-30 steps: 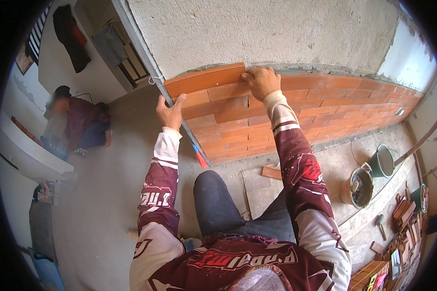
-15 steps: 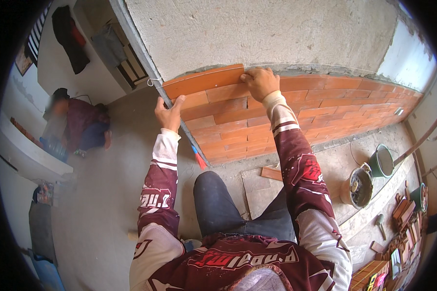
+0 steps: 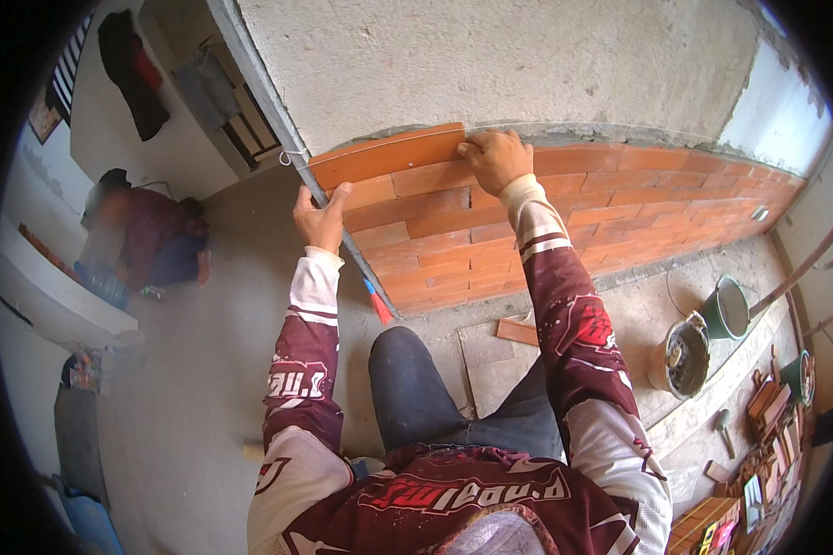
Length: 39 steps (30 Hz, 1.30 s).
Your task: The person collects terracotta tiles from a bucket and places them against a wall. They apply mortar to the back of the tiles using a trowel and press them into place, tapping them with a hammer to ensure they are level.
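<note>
An orange brick tile (image 3: 389,153) lies at the top left of the tiled wall face (image 3: 491,227), against grey plaster. My right hand (image 3: 498,160) is closed at its right end, thumb and fingers pressed on the edge. My left hand (image 3: 322,219) straddles the grey corner strip (image 3: 278,116) just below the tile's left end, with the thumb on the front face and the fingers around the side. A thin white string (image 3: 296,154) is tied round the strip and runs along the row. A brush with red bristles (image 3: 378,303) stands by the strip's foot.
Right of my knees are a mortar bucket (image 3: 680,356), a green bucket (image 3: 727,308), a trowel-like tool (image 3: 726,431) and stacked brick tiles (image 3: 777,407). A loose tile (image 3: 518,330) lies near the wall's foot. Another person (image 3: 162,231) crouches at the far left.
My hands stay almost still on the tile and the corner strip. The crouching person at the left has shifted slightly.
</note>
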### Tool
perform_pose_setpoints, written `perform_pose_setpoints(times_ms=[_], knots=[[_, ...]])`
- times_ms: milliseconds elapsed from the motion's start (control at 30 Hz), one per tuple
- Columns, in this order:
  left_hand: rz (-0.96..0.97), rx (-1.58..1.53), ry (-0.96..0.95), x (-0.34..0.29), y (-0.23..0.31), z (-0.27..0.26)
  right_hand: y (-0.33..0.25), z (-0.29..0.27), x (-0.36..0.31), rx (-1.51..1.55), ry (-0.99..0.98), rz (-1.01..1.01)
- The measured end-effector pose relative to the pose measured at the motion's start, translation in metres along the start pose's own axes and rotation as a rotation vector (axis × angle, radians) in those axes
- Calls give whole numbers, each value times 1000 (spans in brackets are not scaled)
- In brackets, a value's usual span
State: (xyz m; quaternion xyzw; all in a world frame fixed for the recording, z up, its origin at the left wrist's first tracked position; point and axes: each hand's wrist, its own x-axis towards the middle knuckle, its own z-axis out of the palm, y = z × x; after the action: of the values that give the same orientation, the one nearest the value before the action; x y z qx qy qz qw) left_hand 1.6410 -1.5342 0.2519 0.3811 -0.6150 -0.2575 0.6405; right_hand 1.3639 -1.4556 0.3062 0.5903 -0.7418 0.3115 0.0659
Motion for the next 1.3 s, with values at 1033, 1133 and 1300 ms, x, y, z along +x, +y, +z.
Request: perform_pose_setpoints(times_ms=[1033,1133,1300], knots=[[-54,-21,-43,0,10,-1,7,7,-9,95,144,-49],[-42,21,-52,1,8,-2,16,24,-18,170,311,-93],[-28,-52,-20,4,-6,-1,17,39,-26,197,475,-154]])
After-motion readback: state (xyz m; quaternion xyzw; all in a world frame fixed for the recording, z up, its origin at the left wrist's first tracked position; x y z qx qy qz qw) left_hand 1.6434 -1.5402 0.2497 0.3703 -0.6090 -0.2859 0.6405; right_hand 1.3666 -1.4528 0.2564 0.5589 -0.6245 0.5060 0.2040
